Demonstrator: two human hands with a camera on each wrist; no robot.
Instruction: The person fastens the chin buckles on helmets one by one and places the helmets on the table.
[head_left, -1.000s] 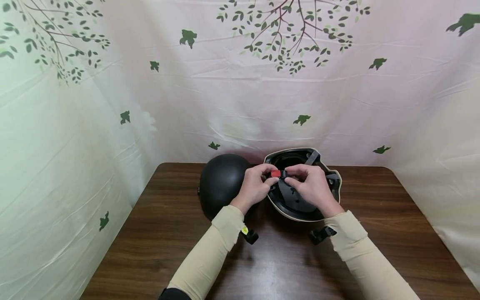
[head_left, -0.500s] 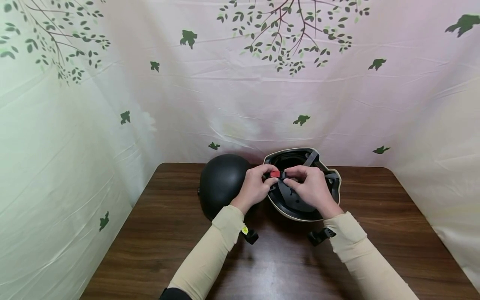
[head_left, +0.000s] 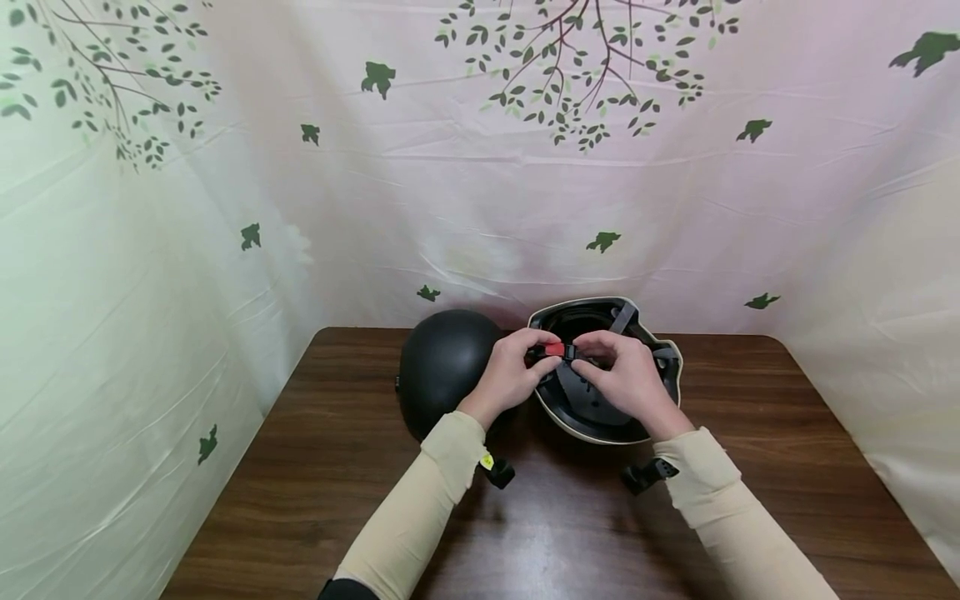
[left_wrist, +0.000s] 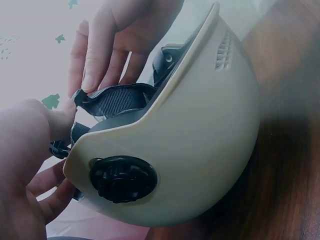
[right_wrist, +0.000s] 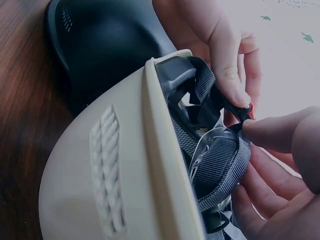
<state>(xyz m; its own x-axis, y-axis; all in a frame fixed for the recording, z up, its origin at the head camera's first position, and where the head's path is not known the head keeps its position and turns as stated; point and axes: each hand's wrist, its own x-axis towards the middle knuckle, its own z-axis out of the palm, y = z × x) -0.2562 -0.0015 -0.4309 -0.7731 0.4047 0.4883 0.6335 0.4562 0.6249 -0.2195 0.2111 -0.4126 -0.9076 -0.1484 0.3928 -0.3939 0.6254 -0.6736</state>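
A beige helmet lies upside down on the table, its black padded inside facing up. Above its opening is the chin-strap buckle, red at one end and black at the other. My left hand pinches the red end between thumb and fingers. With thumb and fingertips, my right hand pinches the black end. The two ends meet, but I cannot tell whether they are locked. Grey webbing strap runs from the helmet to the fingers in the right wrist view. A black round knob shows on the helmet's side.
Left of the beige helmet, a black helmet sits dome up, close against it and partly behind my left hand. Both stand near the back edge of the brown wooden table. A pale curtain with printed leaves hangs behind.
The buckle and the fingertips on it have shifted slightly to the right. Both hands keep their pinch, and the helmets stay in place.
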